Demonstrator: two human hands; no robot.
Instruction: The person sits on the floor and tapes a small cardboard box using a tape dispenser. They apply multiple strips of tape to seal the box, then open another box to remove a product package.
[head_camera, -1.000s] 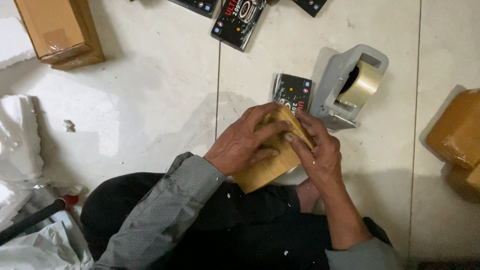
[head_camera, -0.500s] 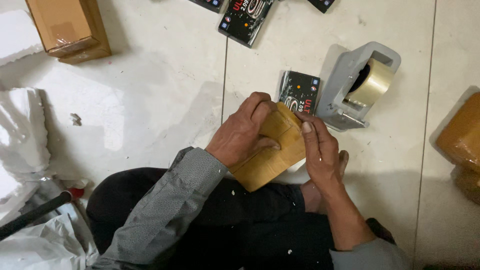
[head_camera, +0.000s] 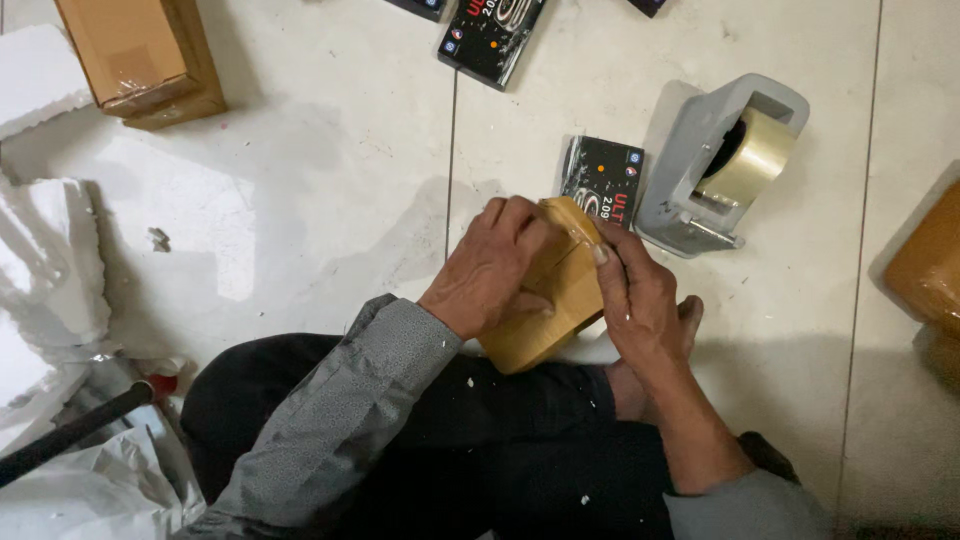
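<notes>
Your left hand (head_camera: 495, 270) lies over the top of the small tape-wrapped brown parcel (head_camera: 545, 320), fingers curled down on it. Your right hand (head_camera: 640, 300) clamps its right side, fingers pressed flat. The parcel sits over your lap, its long axis running away from you toward the grey tape dispenser (head_camera: 700, 170) on the glossy tiled floor (head_camera: 330, 180). A black printed packet (head_camera: 605, 178) lies just beyond it.

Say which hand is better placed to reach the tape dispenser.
Right. The right hand lies on the dispenser's side of the small brown box, nearest the grey tape dispenser. The left hand grips the box's far side and would have to cross over.
</notes>
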